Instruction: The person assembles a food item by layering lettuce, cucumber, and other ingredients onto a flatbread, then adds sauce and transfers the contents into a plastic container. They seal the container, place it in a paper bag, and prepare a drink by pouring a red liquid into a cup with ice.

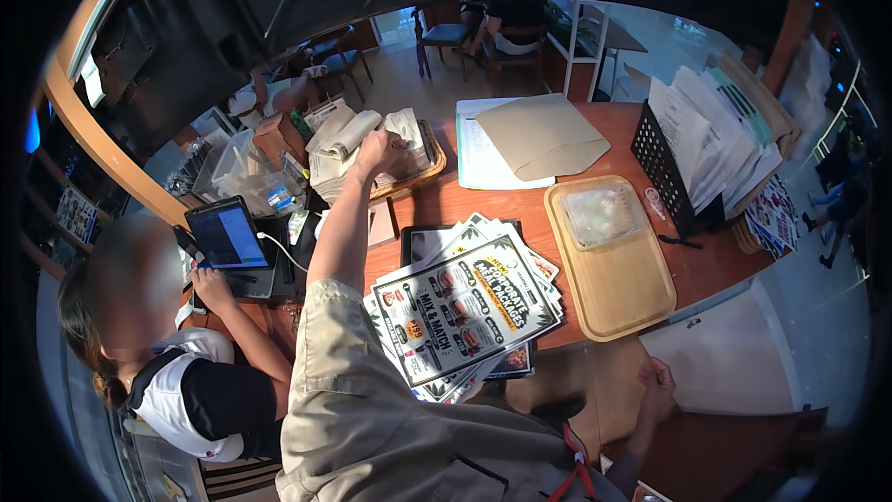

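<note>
My left arm stretches across the counter, and my left hand (379, 152) is closed at the stack of folded brown paper napkins (334, 144) in a wicker basket (433, 154). The fingertips are partly hidden among the paper. My right hand (658, 385) hangs low at the right, past the counter's front edge, fingers loosely curled with nothing seen in them. Between my arms lies a fanned pile of printed menu sheets (455, 311). A wooden tray (621, 293) holds a clear plastic food container (606, 218).
At the left a seated person (223, 363) has a hand by a tablet (226, 240) with a white cable. Behind it stand bins of supplies (255, 172). A brown envelope (548, 135) lies on papers; a black file holder (664, 167) stands at the right, a pen (679, 242) near it.
</note>
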### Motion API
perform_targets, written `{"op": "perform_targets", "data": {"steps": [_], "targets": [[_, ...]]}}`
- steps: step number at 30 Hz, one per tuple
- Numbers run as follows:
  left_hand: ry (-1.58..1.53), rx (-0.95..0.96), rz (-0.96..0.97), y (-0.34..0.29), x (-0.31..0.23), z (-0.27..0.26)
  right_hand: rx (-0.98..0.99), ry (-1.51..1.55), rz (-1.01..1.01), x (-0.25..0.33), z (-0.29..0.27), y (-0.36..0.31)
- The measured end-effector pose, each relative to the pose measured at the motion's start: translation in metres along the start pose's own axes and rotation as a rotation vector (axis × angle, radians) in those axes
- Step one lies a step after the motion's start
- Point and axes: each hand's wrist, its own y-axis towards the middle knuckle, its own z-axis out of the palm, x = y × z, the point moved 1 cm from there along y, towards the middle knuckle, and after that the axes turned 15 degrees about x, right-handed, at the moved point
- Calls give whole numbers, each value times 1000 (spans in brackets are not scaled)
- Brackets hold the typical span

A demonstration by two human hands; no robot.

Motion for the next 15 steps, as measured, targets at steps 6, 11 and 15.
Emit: {"op": "perform_targets", "data": {"steps": [6, 11, 15], "targets": [[-82, -41, 120, -4, 12, -6, 19, -31, 20, 26, 28, -10], [-219, -1, -13, -6, 13, -11, 47, -10, 9, 31, 44, -8], [-170, -153, -57, -4, 8, -17, 56, -19, -3, 30, 50, -6]]}}
